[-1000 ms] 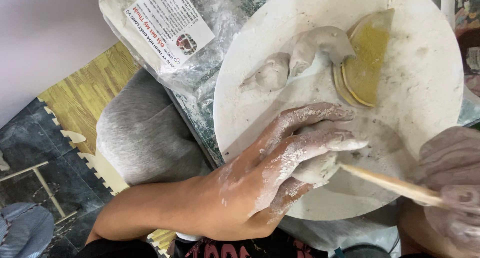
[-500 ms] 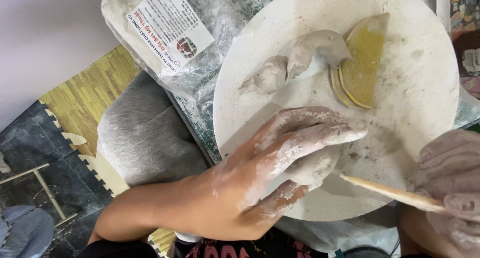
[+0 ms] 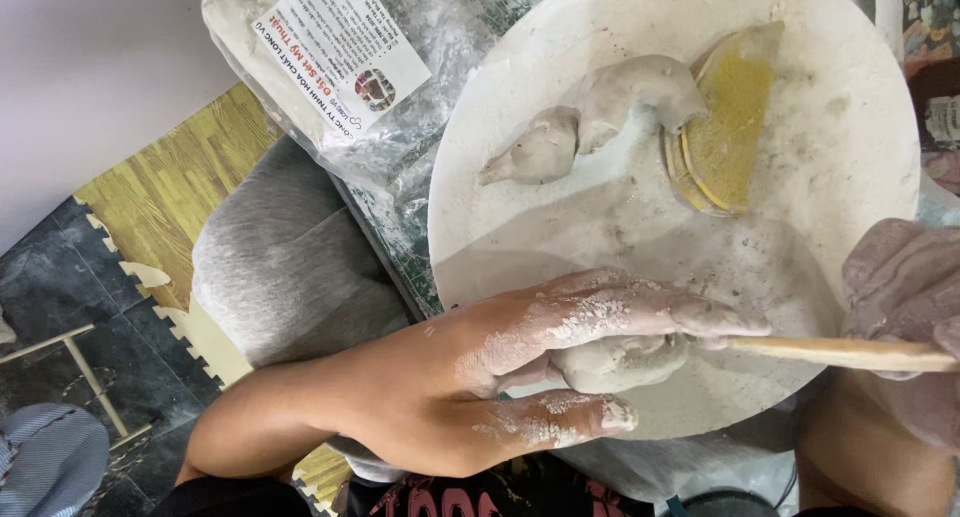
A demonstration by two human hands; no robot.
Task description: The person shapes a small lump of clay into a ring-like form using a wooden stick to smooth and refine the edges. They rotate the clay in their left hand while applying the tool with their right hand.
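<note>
My left hand (image 3: 540, 362), dusted with dry clay, grips a small grey clay lump (image 3: 620, 362) over the near edge of a round white board (image 3: 800, 127). My right hand (image 3: 905, 307), also clay-covered, holds a thin wooden stick (image 3: 830, 352) at the right edge; the stick's tip touches the lump. A larger shaped clay piece (image 3: 600, 112) lies at the far part of the board, beside a yellow wedge-shaped sponge (image 3: 730, 127).
A clear plastic bag of clay with a white label (image 3: 340, 62) lies at the upper left of the board. My grey-clad knee (image 3: 280, 257) shows below it. Foam floor mats (image 3: 160, 197) and a blue cloth (image 3: 45, 457) are at left.
My left hand has turned and closed round the lump, fingers now lying flatter. The stick tip has moved in against the lump. The view has shifted slightly.
</note>
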